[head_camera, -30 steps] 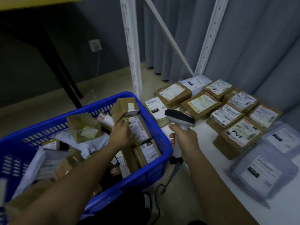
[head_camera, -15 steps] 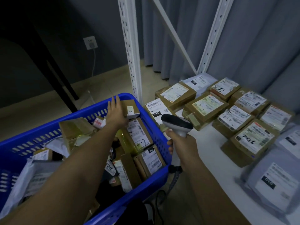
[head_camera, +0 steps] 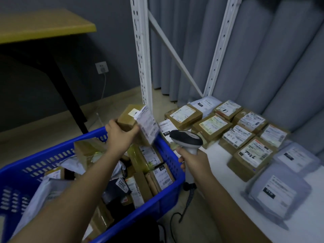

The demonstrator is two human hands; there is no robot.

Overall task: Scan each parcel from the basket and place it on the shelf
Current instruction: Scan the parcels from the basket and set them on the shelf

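My left hand (head_camera: 120, 134) grips a small brown cardboard parcel (head_camera: 130, 117) with a white label, lifted above the far corner of the blue basket (head_camera: 173, 165). Its label faces right, toward the scanner. My right hand (head_camera: 194, 160) holds a white and black barcode scanner (head_camera: 186, 139) by its handle, just right of the basket, head pointing left at the parcel. Several more boxes and bags lie in the basket. The white shelf (head_camera: 219, 165) on the right carries several labelled brown boxes (head_camera: 250, 155) and grey mailer bags (head_camera: 277, 192).
White perforated shelf uprights (head_camera: 142, 55) and a diagonal brace rise behind the basket. A yellow-topped table with a black leg (head_camera: 66, 95) stands at the left. Grey curtains hang behind the shelf. The scanner's black cable (head_camera: 185, 207) trails to the floor.
My left hand reached to the basket's far corner, closed on the small brown parcel and lifted it out. The scanner hand stayed in nearly the same place.
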